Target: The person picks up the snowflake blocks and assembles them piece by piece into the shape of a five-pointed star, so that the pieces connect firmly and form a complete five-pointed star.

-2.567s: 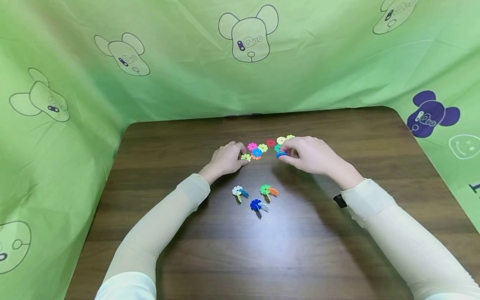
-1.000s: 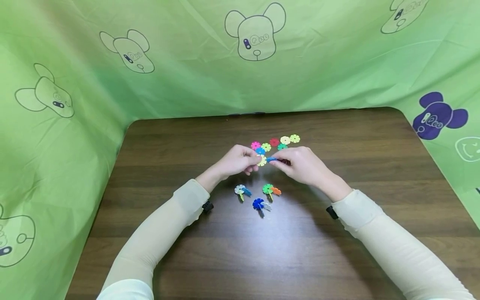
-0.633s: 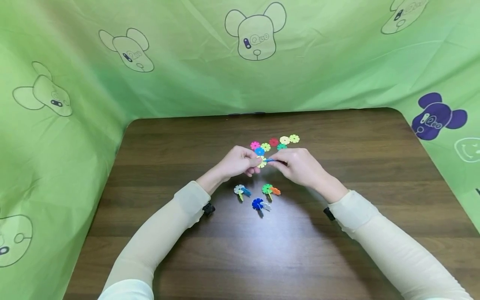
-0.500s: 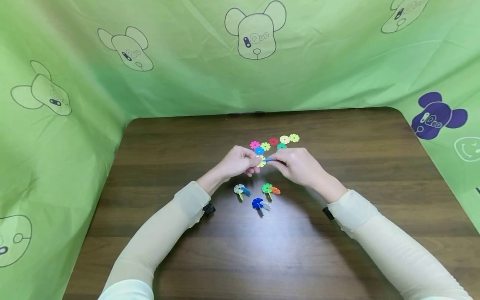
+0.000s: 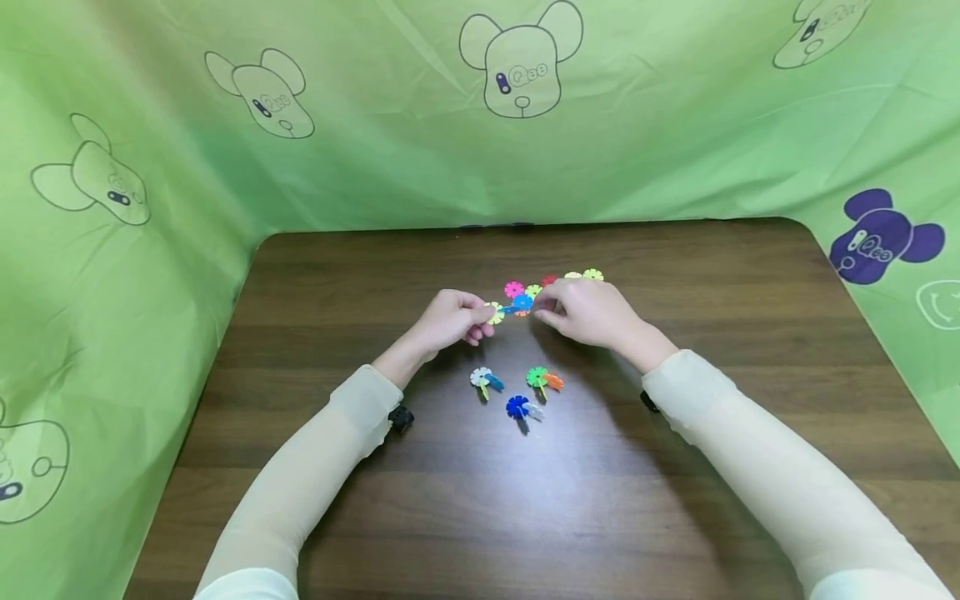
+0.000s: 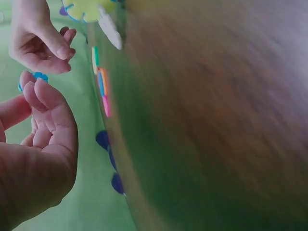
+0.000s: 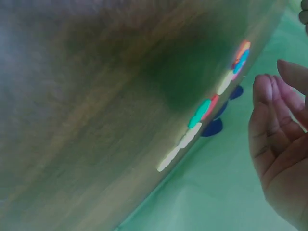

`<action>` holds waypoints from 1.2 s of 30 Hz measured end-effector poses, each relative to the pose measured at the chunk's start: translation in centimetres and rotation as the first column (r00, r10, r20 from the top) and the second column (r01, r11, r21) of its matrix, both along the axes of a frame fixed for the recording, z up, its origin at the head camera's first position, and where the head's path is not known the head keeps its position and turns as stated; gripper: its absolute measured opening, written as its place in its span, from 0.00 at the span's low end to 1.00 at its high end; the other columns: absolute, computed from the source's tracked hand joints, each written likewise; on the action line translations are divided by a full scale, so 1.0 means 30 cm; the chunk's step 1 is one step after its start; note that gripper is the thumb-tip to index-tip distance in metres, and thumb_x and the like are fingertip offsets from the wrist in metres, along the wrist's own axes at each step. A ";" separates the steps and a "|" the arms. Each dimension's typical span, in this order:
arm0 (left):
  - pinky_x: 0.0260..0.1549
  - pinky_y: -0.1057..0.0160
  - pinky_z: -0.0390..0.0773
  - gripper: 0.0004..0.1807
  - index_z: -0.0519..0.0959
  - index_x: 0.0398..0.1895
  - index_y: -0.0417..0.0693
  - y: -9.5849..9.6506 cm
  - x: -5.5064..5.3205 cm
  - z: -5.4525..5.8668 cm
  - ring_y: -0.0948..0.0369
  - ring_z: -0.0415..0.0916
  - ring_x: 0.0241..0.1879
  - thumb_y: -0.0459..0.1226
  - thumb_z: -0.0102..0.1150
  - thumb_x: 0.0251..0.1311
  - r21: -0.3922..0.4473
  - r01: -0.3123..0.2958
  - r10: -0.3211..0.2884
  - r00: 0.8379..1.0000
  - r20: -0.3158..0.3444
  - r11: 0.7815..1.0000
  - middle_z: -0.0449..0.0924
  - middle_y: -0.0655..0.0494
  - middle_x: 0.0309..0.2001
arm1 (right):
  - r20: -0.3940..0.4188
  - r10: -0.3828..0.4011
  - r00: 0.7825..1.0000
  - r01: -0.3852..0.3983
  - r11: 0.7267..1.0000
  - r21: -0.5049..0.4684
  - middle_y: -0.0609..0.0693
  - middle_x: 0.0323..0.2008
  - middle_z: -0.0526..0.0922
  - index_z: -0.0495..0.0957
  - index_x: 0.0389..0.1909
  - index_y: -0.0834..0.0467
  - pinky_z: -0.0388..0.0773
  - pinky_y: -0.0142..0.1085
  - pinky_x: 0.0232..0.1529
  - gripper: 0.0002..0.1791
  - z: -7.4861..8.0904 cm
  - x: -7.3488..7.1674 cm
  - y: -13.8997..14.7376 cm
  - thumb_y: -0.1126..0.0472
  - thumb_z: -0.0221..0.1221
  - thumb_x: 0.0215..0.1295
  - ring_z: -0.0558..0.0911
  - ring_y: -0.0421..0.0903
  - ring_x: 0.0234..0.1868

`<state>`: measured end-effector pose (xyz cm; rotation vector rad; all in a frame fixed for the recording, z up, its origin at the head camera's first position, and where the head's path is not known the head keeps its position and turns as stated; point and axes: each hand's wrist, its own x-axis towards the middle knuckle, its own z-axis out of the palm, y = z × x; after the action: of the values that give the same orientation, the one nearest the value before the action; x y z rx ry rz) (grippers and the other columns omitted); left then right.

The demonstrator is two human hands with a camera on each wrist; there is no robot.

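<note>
My left hand (image 5: 450, 321) pinches a yellow notched plastic disc (image 5: 494, 313), a snowflake-shaped linking piece, between thumb and fingers above the table. A blue disc (image 5: 507, 309) sticks out edge-on from its right side. In the left wrist view that blue disc (image 6: 40, 76) shows just past the fingertips. My right hand (image 5: 588, 312) hovers over the loose discs, its fingers loosely bent; the right wrist view shows a gap between thumb and fingers, with nothing in it. Under and beside it lie flat discs: blue (image 5: 523, 301), orange (image 5: 522, 313), pink (image 5: 513, 289), yellow-green (image 5: 533, 291) and red (image 5: 549, 280).
Nearer on the wooden table (image 5: 480, 517) stand three joined clusters: white-blue-yellow (image 5: 482, 377), green-orange-yellow (image 5: 537, 377) and dark blue-clear (image 5: 517, 407). A green disc (image 7: 199, 114), hidden in the head view, lies among the loose ones. A green cloth (image 5: 390, 167) hangs behind.
The right hand took a blue disc to the left hand's yellow one, and the two discs joined. Since then it has let go and moved right; the left hand has drawn left with the pair.
</note>
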<state>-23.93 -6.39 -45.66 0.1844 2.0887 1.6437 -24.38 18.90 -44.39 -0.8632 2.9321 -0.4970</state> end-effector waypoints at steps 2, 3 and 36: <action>0.28 0.67 0.83 0.11 0.83 0.39 0.32 -0.019 -0.001 -0.005 0.60 0.77 0.25 0.34 0.59 0.74 0.002 -0.020 0.020 1.000 0.005 1.000 0.84 0.50 0.27 | 0.028 -0.025 0.999 0.024 0.999 0.022 0.46 0.35 0.86 0.87 0.47 0.57 0.80 0.46 0.35 0.12 -0.008 -0.026 -0.012 0.54 0.68 0.69 0.83 0.45 0.34; 0.28 0.67 0.83 0.11 0.83 0.39 0.32 -0.027 0.000 -0.008 0.61 0.77 0.25 0.34 0.59 0.74 0.001 -0.026 0.026 1.000 0.008 1.000 0.84 0.50 0.26 | 0.045 -0.036 0.998 0.035 0.999 0.029 0.46 0.34 0.85 0.87 0.48 0.57 0.80 0.45 0.34 0.13 -0.012 -0.038 -0.019 0.54 0.68 0.69 0.82 0.45 0.33; 0.28 0.67 0.82 0.08 0.82 0.40 0.34 -0.021 -0.015 -0.004 0.60 0.77 0.26 0.33 0.62 0.71 0.073 -0.057 0.053 0.997 0.060 0.996 0.85 0.51 0.28 | 0.051 0.067 0.996 -0.060 0.991 -0.123 0.45 0.32 0.84 0.83 0.41 0.54 0.77 0.42 0.35 0.05 -0.050 -0.045 -0.011 0.59 0.68 0.69 0.79 0.43 0.30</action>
<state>-24.39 -7.01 -45.79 0.1034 2.0075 1.7402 -25.71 18.57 -45.89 -0.9365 2.8393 -0.6892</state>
